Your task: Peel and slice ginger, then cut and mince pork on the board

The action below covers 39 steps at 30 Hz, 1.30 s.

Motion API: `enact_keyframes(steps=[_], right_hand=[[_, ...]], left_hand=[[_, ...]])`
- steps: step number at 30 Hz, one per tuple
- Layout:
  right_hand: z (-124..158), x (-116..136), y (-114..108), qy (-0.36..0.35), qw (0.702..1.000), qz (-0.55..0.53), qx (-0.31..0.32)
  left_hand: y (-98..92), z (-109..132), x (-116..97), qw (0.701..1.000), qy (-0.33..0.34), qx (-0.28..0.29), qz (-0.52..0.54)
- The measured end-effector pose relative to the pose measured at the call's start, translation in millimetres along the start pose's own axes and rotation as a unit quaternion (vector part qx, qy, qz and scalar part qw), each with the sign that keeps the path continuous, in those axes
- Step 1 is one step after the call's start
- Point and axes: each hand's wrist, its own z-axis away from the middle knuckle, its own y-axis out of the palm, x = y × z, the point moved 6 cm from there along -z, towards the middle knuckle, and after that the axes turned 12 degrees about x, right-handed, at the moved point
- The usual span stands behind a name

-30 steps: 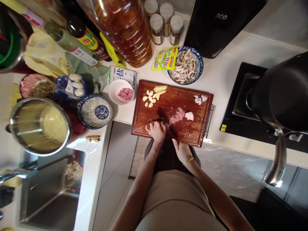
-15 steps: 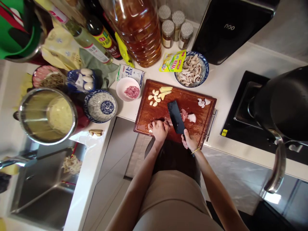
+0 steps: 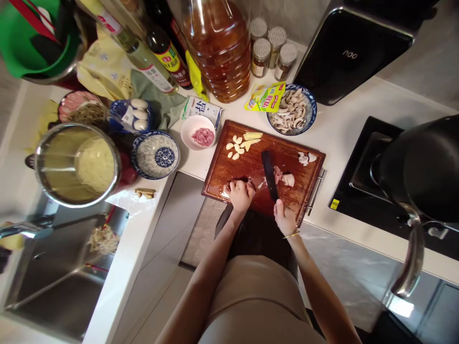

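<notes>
A brown wooden cutting board [image 3: 251, 165] lies at the counter's edge. My right hand [image 3: 285, 217] is shut on the handle of a dark cleaver [image 3: 269, 174], whose blade stands nearly on edge beside a small heap of pink meat [image 3: 283, 176]. My left hand [image 3: 239, 193] rests curled at the board's near left edge, fingers closed over a bit of meat. Peeled garlic cloves [image 3: 234, 145] and ginger slices [image 3: 251, 138] lie at the board's far left. A few pale scraps [image 3: 304, 157] sit at its far right.
A small white bowl of cut meat [image 3: 198, 132], a bowl of sliced mushrooms [image 3: 292, 110], a patterned bowl [image 3: 155, 154], a steel pot [image 3: 77, 165], a big oil bottle [image 3: 218, 45], sauce bottles and spice jars crowd the counter. A black pot [image 3: 419, 167] sits on the stove; sink [image 3: 60, 267] lower left.
The cleaver went from cutting, to lying flat over the meat, to standing nearly on edge beside it. My right hand shifted a little right. My left hand stayed at the board's near edge.
</notes>
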Motion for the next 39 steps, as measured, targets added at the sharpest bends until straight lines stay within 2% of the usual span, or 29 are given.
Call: enact_keyframes(steps=[2, 5, 11, 21, 27, 30, 33, 39], right_hand=[[8, 14, 4, -0.041, 0.991, 0.124, -0.037], [14, 25, 17, -0.071, 0.977, 0.196, -0.046], [20, 24, 33, -0.085, 0.980, 0.179, -0.029], [13, 26, 38, -0.071, 0.978, 0.194, -0.003], [25, 22, 39, -0.039, 0.975, 0.220, -0.003], [20, 24, 42, -0.031, 0.973, 0.229, 0.004], [11, 27, 46, -0.035, 0.973, 0.228, 0.014], [13, 19, 42, -0.040, 0.973, 0.226, 0.011]], left_hand=[[0.0, 0, 0, 1.000, 0.000, 0.003, 0.003], [0.2, 0, 1, 1.000, 0.002, 0.015, 0.008], [-2.1, 1, 1, 1.000, -0.006, 0.024, 0.012], [-1.7, 0, 2, 1.000, 0.000, 0.023, 0.004], [-2.1, -1, 3, 1.000, 0.000, 0.025, 0.009], [-2.2, -1, 3, 1.000, 0.004, 0.031, 0.002], [-3.3, -2, 3, 0.999, -0.002, 0.033, -0.008], [-4.8, -2, 0, 1.000, -0.003, 0.026, -0.011]])
